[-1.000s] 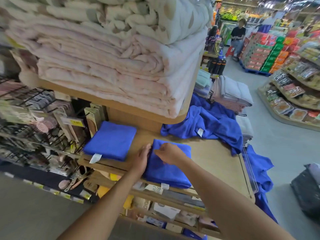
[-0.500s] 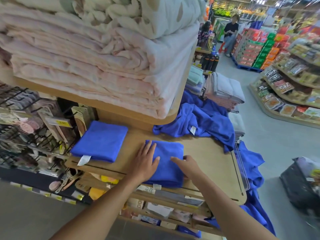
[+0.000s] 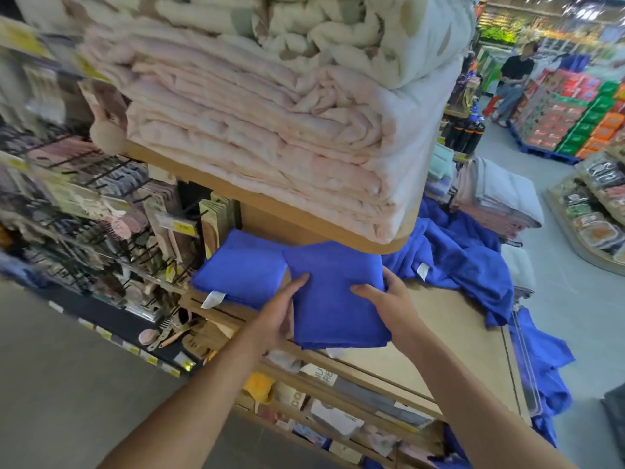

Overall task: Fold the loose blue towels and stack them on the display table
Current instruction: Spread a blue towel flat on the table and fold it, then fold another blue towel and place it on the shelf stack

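A folded blue towel [image 3: 334,292] is held between both hands above the wooden display table [image 3: 449,333]. My left hand [image 3: 277,316] grips its left edge, thumb on top. My right hand [image 3: 382,299] grips its right edge, thumb on top and fingers round the side. The towel's far corner overlaps another folded blue towel [image 3: 243,269] with a white tag, lying flat at the table's left end. A heap of loose blue towels [image 3: 466,258] lies at the table's far right, and more blue cloth [image 3: 541,360] hangs over the right edge.
An upper shelf [image 3: 304,218] stacked with pink and cream blankets [image 3: 270,123] overhangs the table. Racks of hanging goods [image 3: 84,214] stand on the left. Folded grey and pink towels [image 3: 497,194] sit beyond the heap. A person [image 3: 514,82] stands far down the aisle.
Both hands went from pressing the folded towel flat on the table to gripping its sides, and the towel has moved up and left toward the other folded towel.
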The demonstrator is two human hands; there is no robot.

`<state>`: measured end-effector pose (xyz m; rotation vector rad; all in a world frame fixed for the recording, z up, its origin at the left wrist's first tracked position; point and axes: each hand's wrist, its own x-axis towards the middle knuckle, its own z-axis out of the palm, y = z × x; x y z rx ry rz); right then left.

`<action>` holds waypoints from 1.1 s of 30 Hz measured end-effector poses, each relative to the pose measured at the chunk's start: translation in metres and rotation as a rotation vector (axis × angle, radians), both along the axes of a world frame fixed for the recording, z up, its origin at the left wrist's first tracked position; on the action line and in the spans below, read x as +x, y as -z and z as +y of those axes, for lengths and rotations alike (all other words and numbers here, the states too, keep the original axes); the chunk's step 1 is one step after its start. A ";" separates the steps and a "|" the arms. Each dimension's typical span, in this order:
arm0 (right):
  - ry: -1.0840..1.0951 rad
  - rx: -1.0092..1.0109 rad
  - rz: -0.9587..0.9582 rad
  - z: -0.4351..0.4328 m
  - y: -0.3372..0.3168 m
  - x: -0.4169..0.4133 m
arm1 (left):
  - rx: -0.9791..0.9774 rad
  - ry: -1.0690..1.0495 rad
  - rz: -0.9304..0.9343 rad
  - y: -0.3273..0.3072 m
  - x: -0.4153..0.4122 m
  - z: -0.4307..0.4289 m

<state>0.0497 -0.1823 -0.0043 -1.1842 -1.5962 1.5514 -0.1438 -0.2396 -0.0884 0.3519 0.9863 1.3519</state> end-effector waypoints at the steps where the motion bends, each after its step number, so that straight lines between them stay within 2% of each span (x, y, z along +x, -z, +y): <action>1: -0.006 -0.036 0.026 0.004 -0.005 -0.007 | -0.015 0.041 -0.016 -0.003 -0.012 -0.006; 3: 0.021 -0.111 0.046 0.013 -0.011 -0.027 | -0.036 0.081 0.043 -0.011 -0.042 -0.015; 6: 0.083 -0.259 0.077 0.023 -0.011 -0.069 | -0.070 0.056 0.239 -0.034 -0.090 -0.019; 10: 0.037 -0.452 0.194 0.029 -0.007 -0.137 | -0.092 -0.238 0.537 -0.068 -0.153 -0.011; 12: -0.012 -0.512 0.123 0.028 0.005 -0.163 | -0.200 -0.311 0.783 -0.067 -0.177 -0.010; 14: -0.061 -0.575 -0.001 0.019 0.028 -0.177 | -0.362 -0.172 1.040 -0.051 -0.191 -0.015; 16: -0.069 -0.579 -0.068 0.010 0.052 -0.183 | -0.443 -0.046 1.153 -0.030 -0.191 -0.023; 18: -0.039 -0.517 -0.054 0.010 0.067 -0.187 | -0.405 -0.079 1.173 -0.017 -0.189 -0.028; 23: -0.008 -0.448 0.029 0.018 0.070 -0.189 | -0.260 -0.322 1.220 -0.017 -0.184 -0.025; 25: -0.011 -0.436 0.027 0.021 0.073 -0.185 | -0.261 -0.275 1.282 -0.017 -0.179 -0.026; 27: -0.011 -0.395 -0.011 0.023 0.078 -0.173 | -0.325 -0.152 1.441 -0.016 -0.170 -0.030; 29: -0.014 -0.204 -0.136 0.027 0.090 -0.144 | -0.371 -0.130 1.689 -0.011 -0.152 -0.038; 31: -0.016 0.083 -0.271 0.030 0.104 -0.097 | -0.239 -0.260 1.938 -0.006 -0.127 -0.046; 33: 0.006 0.282 -0.366 0.033 0.116 -0.039 | 0.005 -0.386 2.089 0.001 -0.101 -0.045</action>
